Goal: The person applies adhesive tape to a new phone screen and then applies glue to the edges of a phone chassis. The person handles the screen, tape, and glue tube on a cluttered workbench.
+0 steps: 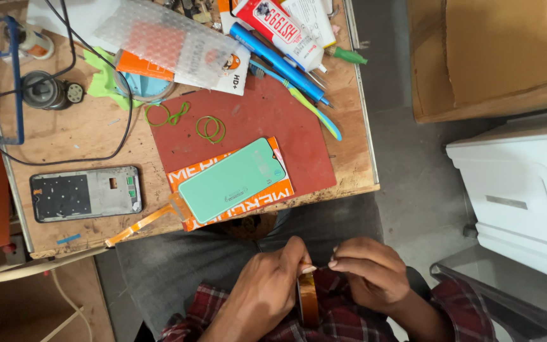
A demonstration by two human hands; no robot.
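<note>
Over my lap, my left hand [268,286] grips a roll of amber tape [308,297], held on edge. My right hand [367,273] pinches at the top of the roll, fingertips meeting my left thumb. On the wooden workbench [64,136] ahead, a phone screen with a green protective film [232,180] lies on an orange packet [188,177] that overlaps a dark red mat [273,120]. An orange flex ribbon [140,223] trails from the screen's left end. A bare phone frame [86,193] lies to the left.
Green rubber bands [211,128] lie on the mat. A blue tool [276,61], a glue tube [280,28], bubble wrap [159,39] and black cables [96,82] crowd the bench's far side. Cardboard box [495,50] and white case [527,183] stand to the right.
</note>
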